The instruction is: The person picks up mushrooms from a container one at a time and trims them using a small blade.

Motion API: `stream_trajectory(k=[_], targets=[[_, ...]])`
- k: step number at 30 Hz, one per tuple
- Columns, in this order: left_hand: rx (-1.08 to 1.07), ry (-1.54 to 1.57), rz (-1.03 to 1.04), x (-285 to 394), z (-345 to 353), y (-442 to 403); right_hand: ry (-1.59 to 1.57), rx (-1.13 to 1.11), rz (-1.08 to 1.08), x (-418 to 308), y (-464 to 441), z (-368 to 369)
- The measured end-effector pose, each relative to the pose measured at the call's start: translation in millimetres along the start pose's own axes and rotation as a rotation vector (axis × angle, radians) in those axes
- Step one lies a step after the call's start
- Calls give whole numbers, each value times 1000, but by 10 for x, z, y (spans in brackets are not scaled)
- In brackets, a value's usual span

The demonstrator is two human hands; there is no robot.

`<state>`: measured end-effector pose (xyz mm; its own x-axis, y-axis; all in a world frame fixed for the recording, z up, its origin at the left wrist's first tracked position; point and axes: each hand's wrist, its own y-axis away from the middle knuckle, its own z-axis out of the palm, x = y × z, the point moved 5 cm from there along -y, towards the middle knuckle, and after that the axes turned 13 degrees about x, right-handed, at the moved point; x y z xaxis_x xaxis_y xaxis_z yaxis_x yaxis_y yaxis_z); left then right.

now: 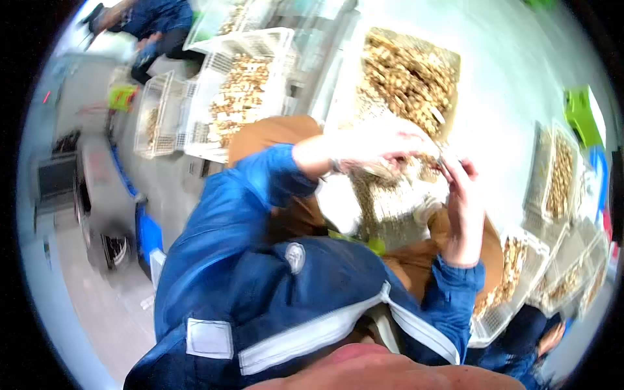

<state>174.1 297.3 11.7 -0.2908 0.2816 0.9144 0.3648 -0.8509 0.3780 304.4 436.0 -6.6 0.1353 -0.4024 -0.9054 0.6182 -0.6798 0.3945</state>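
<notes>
My left hand [383, 144], bright and blurred, reaches over the near edge of a large tub [457, 68] heaped with small tan and brown pieces [406, 81]. Its fingers are curled; what they hold is hard to make out. Close by on the right, my right hand [463, 177] has its thumb and fingers pinched together at a small brown piece [429, 168] between the two hands. Below them, between my knees, more small pieces lie on a pale, partly hidden surface [396, 208], smeared by motion.
White mesh crates [286, 49] with similar pieces stand at the left. More crates [545, 253] sit along the right, near a green bin [582, 117]. Other people in dark blue are at the upper left [172, 23] and lower right [523, 335]. A grey machine [107, 188] is at the far left.
</notes>
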Motion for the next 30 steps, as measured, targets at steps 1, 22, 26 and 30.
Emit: stream_trajectory(k=[1, 22, 26, 30], targets=[[30, 27, 29, -81, -44, -43, 0, -92, -85, 35, -93, -42], [79, 213, -44, -264, -110, -67, 38, -197, -204, 25, -134, 130], [96, 228, -63, -240, -53, -86, 199, -186, -434, -94, -32, 174], [87, 169, -45, -281, 0, -125, 253, -202, -400, -132, -11, 117]])
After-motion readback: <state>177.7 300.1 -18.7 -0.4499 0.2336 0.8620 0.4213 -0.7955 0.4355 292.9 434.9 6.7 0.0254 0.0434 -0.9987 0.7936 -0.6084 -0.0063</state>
